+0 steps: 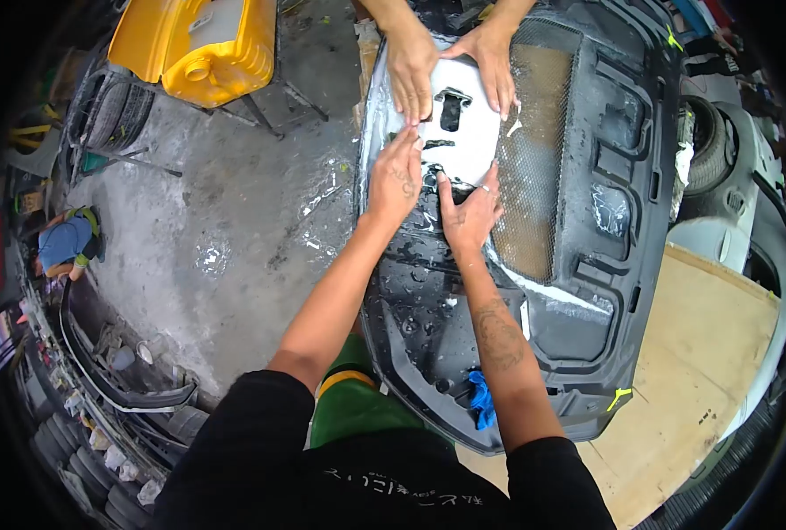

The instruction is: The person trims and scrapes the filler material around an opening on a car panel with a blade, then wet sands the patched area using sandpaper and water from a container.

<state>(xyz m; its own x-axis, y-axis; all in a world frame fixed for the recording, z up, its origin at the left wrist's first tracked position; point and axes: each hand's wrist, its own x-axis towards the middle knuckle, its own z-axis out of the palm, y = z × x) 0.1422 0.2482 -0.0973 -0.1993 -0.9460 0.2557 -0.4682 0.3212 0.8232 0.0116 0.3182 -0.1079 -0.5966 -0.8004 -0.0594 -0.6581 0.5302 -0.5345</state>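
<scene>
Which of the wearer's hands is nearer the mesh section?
Right: the right hand is beside the mesh section; the left hand is farther off, by the opposite edge of the white sheet.

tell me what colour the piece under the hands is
The piece is white with dark patches; best in the head view.

Co-worker's arms [391, 12]: the top edge is cutting both off;
White sheet [474, 143]: the left hand [395, 179] and the right hand [474, 212] are hiding parts of its edge;
Black panel [415, 300]: its far end is running out of view;
Yellow container [256, 62]: the top edge is trimming it;
Shirt lettering [384, 483]: smaller characters are appearing too tiny to read.
</scene>
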